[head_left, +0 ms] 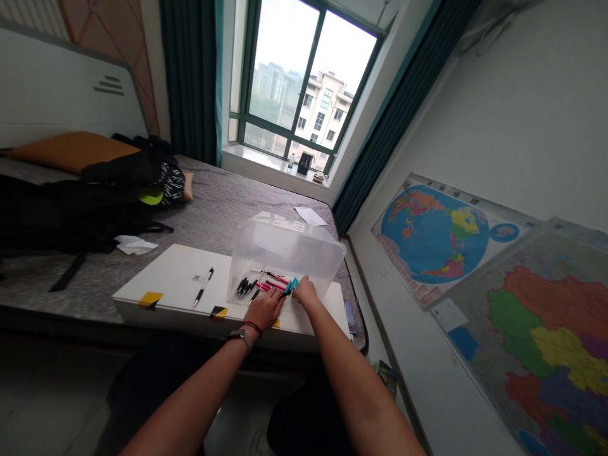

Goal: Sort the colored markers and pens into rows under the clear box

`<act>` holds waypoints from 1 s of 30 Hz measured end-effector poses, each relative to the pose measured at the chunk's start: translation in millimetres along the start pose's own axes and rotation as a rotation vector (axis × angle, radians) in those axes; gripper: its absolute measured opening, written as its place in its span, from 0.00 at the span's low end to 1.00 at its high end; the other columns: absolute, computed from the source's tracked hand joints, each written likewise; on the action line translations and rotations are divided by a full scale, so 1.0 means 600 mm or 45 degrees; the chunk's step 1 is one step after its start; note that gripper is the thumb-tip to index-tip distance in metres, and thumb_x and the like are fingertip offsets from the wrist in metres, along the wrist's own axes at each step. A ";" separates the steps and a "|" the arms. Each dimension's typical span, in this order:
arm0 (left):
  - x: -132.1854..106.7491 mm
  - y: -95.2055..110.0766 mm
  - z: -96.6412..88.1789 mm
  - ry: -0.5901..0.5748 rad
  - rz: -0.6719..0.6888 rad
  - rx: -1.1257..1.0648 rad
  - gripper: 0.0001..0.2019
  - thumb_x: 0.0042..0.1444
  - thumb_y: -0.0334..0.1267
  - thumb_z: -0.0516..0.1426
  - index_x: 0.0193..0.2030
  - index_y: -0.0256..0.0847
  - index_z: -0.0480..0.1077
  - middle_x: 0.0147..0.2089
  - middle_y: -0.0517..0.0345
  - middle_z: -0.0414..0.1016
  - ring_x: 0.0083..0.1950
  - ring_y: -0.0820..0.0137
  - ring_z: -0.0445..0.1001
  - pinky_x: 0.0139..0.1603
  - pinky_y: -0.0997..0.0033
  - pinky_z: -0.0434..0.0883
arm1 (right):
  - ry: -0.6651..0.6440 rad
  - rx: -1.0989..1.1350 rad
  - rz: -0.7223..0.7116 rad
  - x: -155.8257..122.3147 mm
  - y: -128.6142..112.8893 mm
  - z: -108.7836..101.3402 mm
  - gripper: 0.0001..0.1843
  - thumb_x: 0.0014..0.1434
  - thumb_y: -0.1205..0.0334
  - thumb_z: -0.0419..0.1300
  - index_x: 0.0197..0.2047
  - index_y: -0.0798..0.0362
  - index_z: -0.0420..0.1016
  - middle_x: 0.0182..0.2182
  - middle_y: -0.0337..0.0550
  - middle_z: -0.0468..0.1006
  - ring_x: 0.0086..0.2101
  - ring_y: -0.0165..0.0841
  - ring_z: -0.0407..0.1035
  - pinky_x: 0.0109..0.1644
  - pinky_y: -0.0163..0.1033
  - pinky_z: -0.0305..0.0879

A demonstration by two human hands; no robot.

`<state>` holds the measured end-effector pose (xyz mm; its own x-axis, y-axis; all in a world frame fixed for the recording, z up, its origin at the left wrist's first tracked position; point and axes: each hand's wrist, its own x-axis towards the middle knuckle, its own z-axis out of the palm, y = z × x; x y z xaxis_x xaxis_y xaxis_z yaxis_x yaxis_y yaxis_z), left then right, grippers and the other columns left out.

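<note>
A clear plastic box (285, 244) lies on its side on a white board-like box, its opening toward me. Inside it are black pens (244, 287), red pens (278, 278) and teal pens (291, 286). My left hand (265, 309) is at the opening, fingers together at the lower ends of the teal pens; what they grip is hidden. Beside it my right hand (304, 291) is curled closed against the teal pens, seemingly pinching one, though its fingertips are mostly hidden. A white-and-black pen (204, 287) lies apart on the white box, left of the plastic box.
The white box (166, 272), with yellow-and-black tape on its front edge, rests on a grey mattress (213, 190). Crumpled tissue (136, 245), a black bag (61, 212) and an orange pillow (71, 151) are left. White paper (310, 216) lies behind; wall maps (437, 228) hang right.
</note>
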<state>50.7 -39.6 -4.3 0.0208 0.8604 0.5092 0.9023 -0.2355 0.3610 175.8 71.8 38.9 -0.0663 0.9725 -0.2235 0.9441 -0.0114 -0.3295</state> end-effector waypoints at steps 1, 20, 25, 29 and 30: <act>0.000 0.000 0.000 0.001 0.003 -0.003 0.14 0.67 0.43 0.46 0.51 0.44 0.69 0.45 0.52 0.75 0.41 0.66 0.74 0.39 0.68 0.68 | 0.029 -0.020 -0.021 -0.005 0.003 0.001 0.28 0.52 0.68 0.62 0.55 0.63 0.62 0.44 0.64 0.77 0.44 0.47 0.75 0.42 0.40 0.68; 0.000 0.001 -0.003 -0.026 -0.022 0.002 0.16 0.67 0.44 0.45 0.51 0.43 0.69 0.46 0.50 0.75 0.42 0.65 0.75 0.38 0.68 0.68 | 0.154 -0.296 -0.280 -0.064 0.037 0.016 0.18 0.62 0.75 0.47 0.53 0.60 0.67 0.48 0.60 0.70 0.41 0.40 0.74 0.44 0.39 0.66; 0.000 0.001 -0.003 -0.029 -0.016 -0.010 0.16 0.66 0.44 0.45 0.51 0.43 0.69 0.46 0.50 0.75 0.42 0.65 0.74 0.38 0.69 0.68 | 0.223 -0.213 -0.286 -0.070 0.043 0.017 0.20 0.60 0.77 0.49 0.54 0.60 0.68 0.47 0.59 0.74 0.43 0.38 0.74 0.45 0.36 0.66; -0.001 0.001 0.001 -0.020 -0.026 -0.014 0.15 0.67 0.44 0.45 0.51 0.43 0.69 0.46 0.50 0.74 0.41 0.65 0.74 0.38 0.69 0.68 | 0.050 -0.180 -0.179 -0.042 0.023 -0.004 0.16 0.58 0.72 0.56 0.50 0.62 0.72 0.45 0.61 0.77 0.44 0.42 0.74 0.43 0.36 0.67; -0.001 0.001 0.001 -0.016 -0.029 -0.011 0.15 0.66 0.44 0.45 0.50 0.43 0.69 0.46 0.50 0.74 0.41 0.65 0.74 0.38 0.69 0.68 | -0.005 -0.175 -0.147 -0.033 0.016 -0.010 0.14 0.58 0.71 0.57 0.48 0.62 0.73 0.45 0.62 0.78 0.45 0.43 0.74 0.43 0.35 0.67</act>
<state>51.3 -39.6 -5.0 0.0061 0.8712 0.4909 0.8988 -0.2199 0.3792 187.8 53.8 45.5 -0.1780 0.9645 -0.1951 0.9654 0.1327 -0.2245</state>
